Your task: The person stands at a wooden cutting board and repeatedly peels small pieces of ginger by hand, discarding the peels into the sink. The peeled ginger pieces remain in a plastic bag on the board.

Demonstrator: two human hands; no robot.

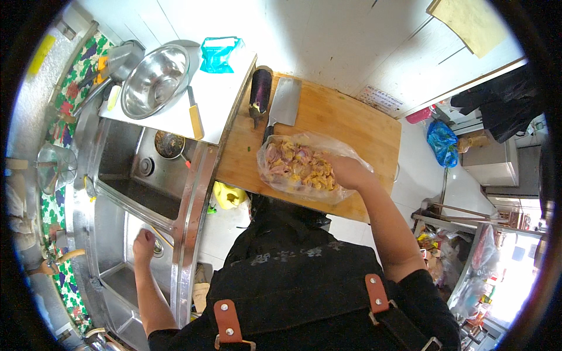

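A clear plastic bag [357,153] of raw, yellowish cut meat pieces [301,167] lies on the wooden cutting board [345,117]. My right hand [349,171] reaches into the bag's right side, its fingers hidden against the meat. Above the near sink basin, my left hand [144,243] is held closed. Whatever it may hold is hidden; a thin stick [163,237] shows beside it, and I cannot tell whether they touch. Beyond the bag lie a cleaver [286,100] and, left of it, a dark purple eggplant [260,90] with one end cut.
The steel sink [193,181] runs along the left, with a small pan [170,144] in its far basin. A steel bowl [155,82], a yellow-handled knife [195,114] and a teal packet [219,55] rest on the white counter. A yellow container [229,196] stands below the board.
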